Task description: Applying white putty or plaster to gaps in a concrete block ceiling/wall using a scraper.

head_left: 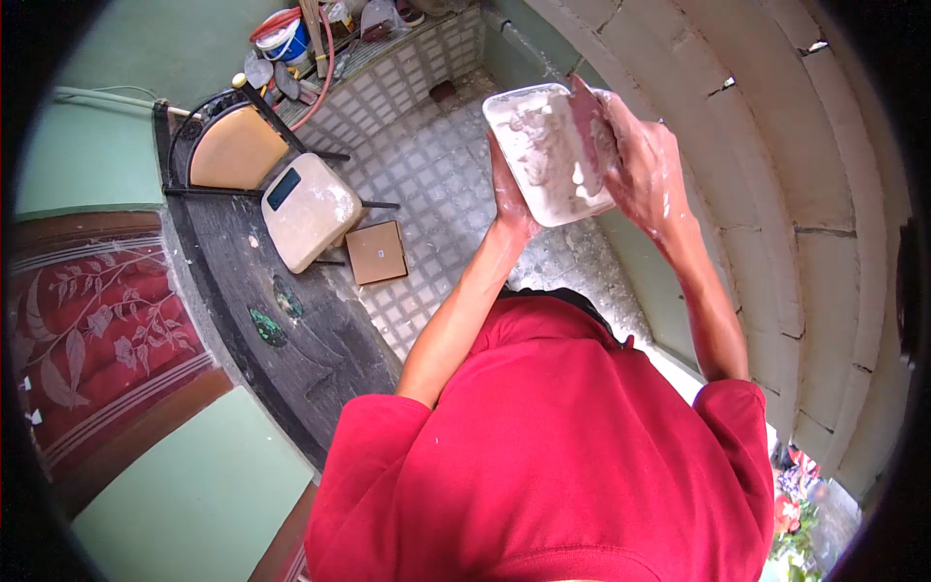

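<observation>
Up ahead, my left hand [511, 194] supports a white rectangular tray [572, 214] from its left side and underneath; some of the fingers are hidden by it. White, wet-looking paste [545, 145] is smeared thickly inside the tray. My right hand [648, 167], splashed with the same white stuff, grips a flat pinkish-red scraper [585, 109]. The scraper stands on edge at the tray's right side, with paste on it. White smears also mark my left wrist.
At the left, a chair [328, 215] carries a dark phone-like rectangle [283, 189]. Beside it, a brown cardboard box [376, 254] lies on the tiled floor [436, 165]. A blue-and-white bucket [284, 44] stands among clutter at the back. A block wall [766, 136] rises close on the right.
</observation>
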